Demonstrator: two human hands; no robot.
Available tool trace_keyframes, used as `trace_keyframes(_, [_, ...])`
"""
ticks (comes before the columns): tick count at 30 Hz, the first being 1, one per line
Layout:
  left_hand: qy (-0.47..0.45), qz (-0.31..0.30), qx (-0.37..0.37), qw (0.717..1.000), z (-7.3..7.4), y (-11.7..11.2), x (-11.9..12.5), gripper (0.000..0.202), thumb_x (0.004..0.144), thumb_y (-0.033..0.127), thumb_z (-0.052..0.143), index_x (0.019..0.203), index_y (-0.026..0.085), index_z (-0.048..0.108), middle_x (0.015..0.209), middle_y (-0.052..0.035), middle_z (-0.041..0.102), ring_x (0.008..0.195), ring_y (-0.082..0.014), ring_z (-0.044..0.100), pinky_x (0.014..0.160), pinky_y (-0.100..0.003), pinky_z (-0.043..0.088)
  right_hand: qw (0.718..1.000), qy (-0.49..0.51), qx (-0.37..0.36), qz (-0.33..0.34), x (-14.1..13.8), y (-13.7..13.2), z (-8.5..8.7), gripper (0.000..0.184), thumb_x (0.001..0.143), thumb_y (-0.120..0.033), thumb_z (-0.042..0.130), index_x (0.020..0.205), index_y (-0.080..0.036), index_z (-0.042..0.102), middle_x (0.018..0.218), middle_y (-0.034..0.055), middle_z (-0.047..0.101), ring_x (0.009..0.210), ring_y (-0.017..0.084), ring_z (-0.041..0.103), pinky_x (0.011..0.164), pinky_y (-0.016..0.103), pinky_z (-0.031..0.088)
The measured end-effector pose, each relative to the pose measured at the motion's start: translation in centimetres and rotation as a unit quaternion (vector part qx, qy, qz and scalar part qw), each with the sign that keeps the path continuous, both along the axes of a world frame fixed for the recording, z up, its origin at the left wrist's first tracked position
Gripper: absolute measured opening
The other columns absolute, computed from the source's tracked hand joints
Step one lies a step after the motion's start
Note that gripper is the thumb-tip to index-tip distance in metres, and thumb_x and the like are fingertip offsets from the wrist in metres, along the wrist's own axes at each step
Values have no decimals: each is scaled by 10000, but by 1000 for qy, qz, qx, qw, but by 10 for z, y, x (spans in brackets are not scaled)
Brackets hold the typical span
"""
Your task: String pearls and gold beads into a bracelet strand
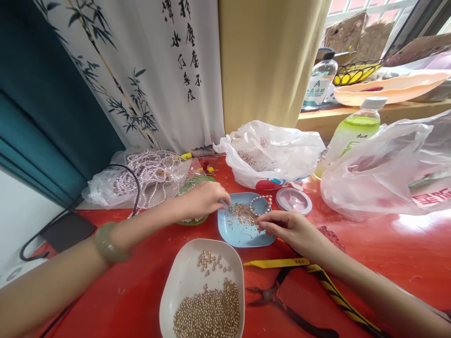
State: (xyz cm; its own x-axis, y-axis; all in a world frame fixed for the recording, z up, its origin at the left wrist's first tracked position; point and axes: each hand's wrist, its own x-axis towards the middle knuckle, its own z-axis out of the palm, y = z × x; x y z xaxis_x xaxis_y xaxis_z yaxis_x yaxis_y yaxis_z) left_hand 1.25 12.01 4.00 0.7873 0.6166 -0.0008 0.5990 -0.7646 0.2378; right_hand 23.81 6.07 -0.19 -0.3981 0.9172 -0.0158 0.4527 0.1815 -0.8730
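A shallow blue tray (225, 230) holds a pile of tiny gold beads (243, 213). Above its left rim is my left hand (213, 197), closed in a pinch; whatever its fingertips hold is too small to make out. My right hand (287, 227) reaches over the tray's right side with thumb and index finger pinched. A looped strand of pale beads (268, 202) runs over the far right rim to those fingertips, which appear to grip its end. Nearer me, a cream tray (169, 291) contains many round gold beads (209, 310).
Yellow tweezers (276, 263) and black-handled pliers (271, 295) lie right of the cream tray. Bundled pink bead strands (148, 171) and a green dish (192, 183) are at left. Behind are a round lid (294, 201), plastic bags (271, 152) and a drink bottle (355, 126).
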Motion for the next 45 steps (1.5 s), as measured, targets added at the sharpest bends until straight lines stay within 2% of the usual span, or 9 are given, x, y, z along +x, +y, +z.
trace_keyframes(3, [74,-6,12,997,-14,20,14,198,712,108,522,851,162,652,828,-59,666,734,-153,573,626,-248,384,1000,4,-1,-5,0,0,-1,253,764,-309,480,840,-140,652,786,66,666,687,148,588,616,257,457])
trace_keyframes(6, [115,-10,37,993,-21,25,21,203,697,126,521,838,190,652,789,-44,666,687,-151,577,552,-236,355,1000,2,5,-4,0,0,-3,244,761,-304,484,842,-148,654,787,60,667,694,149,590,626,260,458])
trace_keyframes(11, [159,-12,72,985,-16,23,25,176,688,169,533,783,231,667,726,-28,654,628,-153,561,462,-229,278,1000,-9,5,-6,1,1,-4,240,759,-313,482,818,-156,654,752,51,664,678,150,585,609,259,453])
trace_keyframes(21, [156,-37,92,983,-17,22,23,175,710,134,489,742,189,652,676,-38,611,638,-142,533,497,-234,292,1000,-21,21,-3,0,1,-3,247,763,-308,476,829,-152,656,746,52,663,667,152,581,596,261,451])
trace_keyframes(31, [200,-113,151,961,-17,29,23,171,716,77,453,661,166,588,641,-43,551,690,-158,509,428,-250,184,1000,-10,16,0,0,2,-3,255,759,-317,474,834,-153,655,774,58,664,687,150,587,612,259,458])
trace_keyframes(35, [170,-87,104,976,-17,30,17,132,732,118,470,700,164,589,702,-45,556,704,-157,504,459,-239,246,1000,-21,11,-5,0,2,-2,252,759,-325,473,820,-167,659,774,52,667,685,154,589,615,265,458])
trace_keyframes(38, [97,-56,23,993,-8,22,10,108,745,139,489,773,172,588,762,-35,569,756,-151,498,570,-236,336,1000,-24,12,-3,1,2,-3,250,762,-324,475,828,-167,658,780,54,666,692,155,590,625,267,457])
trace_keyframes(42, [-14,-28,-97,995,12,-11,-4,101,783,161,480,768,164,579,789,-22,588,788,-129,489,703,-241,368,1000,-25,14,-2,1,0,-2,255,764,-324,477,834,-158,658,778,59,666,694,157,591,621,266,457])
trace_keyframes(45, [-10,-19,-182,983,19,-40,-18,113,795,183,482,771,167,591,780,-19,591,774,-117,498,688,-223,377,999,-27,19,-1,1,0,-1,254,767,-318,476,827,-151,658,784,64,667,700,159,591,624,270,459])
